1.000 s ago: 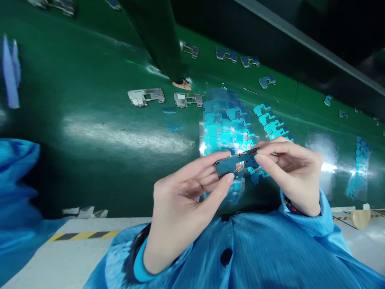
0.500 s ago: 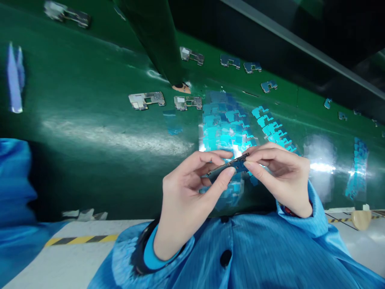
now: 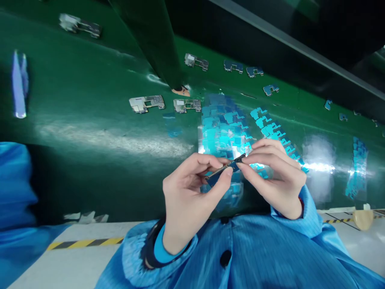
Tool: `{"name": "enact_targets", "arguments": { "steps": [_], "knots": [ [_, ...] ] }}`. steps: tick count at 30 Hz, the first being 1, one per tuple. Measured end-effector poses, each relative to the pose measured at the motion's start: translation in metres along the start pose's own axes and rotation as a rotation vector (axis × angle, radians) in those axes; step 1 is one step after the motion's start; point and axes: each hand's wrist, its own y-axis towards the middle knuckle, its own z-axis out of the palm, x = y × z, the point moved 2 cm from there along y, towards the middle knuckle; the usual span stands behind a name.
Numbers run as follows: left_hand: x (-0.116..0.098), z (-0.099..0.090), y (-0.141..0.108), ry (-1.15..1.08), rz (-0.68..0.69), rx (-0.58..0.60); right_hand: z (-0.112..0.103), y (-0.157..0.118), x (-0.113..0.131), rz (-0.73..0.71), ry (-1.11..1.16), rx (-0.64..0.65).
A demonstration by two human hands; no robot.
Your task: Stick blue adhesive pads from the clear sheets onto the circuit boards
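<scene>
A small dark blue circuit board (image 3: 218, 177) is held up, tilted with its edge toward me. My left hand (image 3: 192, 192) is closed on its left end, thumb on the near face and fingers behind. At the upper right end, the thumb and fingertips of my right hand (image 3: 275, 174) pinch the board's corner. Below and behind the hands lies a sheet of overlapping blue film pieces (image 3: 215, 136). A slanted strip of similar blue pieces (image 3: 264, 122) lies to its right. Parts of the board are hidden by my fingers.
Two circuit boards (image 3: 155, 102) lie on the green mat (image 3: 105, 88), with several more along its far side. A dark green post (image 3: 150, 40) rises beyond them. Purple tweezers (image 3: 19, 86) lie at far left, above a co-worker's blue sleeve (image 3: 15, 180).
Both hands stay on the board, which has tilted slightly and moved a little left. My right hand has shifted left, its fingers now more spread along the end. The view has moved slightly.
</scene>
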Motion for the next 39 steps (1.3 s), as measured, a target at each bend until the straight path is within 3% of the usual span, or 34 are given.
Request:
{"name": "enact_targets", "arguments": {
  "steps": [3,5,11,15,18,20,23,28,31,35,39],
  "knots": [
    [0.001,-0.002,0.000,-0.019,-0.024,-0.001,-0.003,0.000,-0.004,-0.019,-0.114,-0.021],
    [0.003,-0.005,0.003,-0.060,-0.050,0.010,-0.006,0.000,-0.012,0.065,-0.097,0.003],
    [0.010,-0.009,0.016,-0.218,-0.182,0.051,-0.012,-0.008,-0.041,0.485,0.200,0.051],
    [0.013,-0.007,0.018,-0.249,-0.221,0.090,-0.001,-0.013,-0.031,0.593,0.495,0.241],
    [0.021,-0.005,0.019,-0.233,-0.262,0.139,0.007,-0.014,-0.028,0.656,0.592,0.307],
    [0.027,-0.006,0.021,-0.208,-0.274,0.132,0.011,-0.008,-0.040,0.719,0.570,0.308],
    [0.032,-0.011,0.025,-0.220,-0.255,0.084,0.013,0.017,-0.084,0.798,0.417,0.251],
    [0.031,-0.020,0.024,-0.250,-0.255,0.065,0.015,0.086,-0.173,0.805,0.192,0.108],
    [0.029,-0.025,0.022,-0.262,-0.251,0.055,0.013,0.114,-0.201,0.783,0.036,0.078],
    [0.029,-0.031,0.020,-0.277,-0.233,-0.008,-0.009,0.108,-0.192,0.676,-0.155,0.055],
    [0.037,-0.033,0.022,-0.238,-0.218,-0.014,-0.029,0.048,-0.143,0.351,-0.298,0.236]
  ]
}}
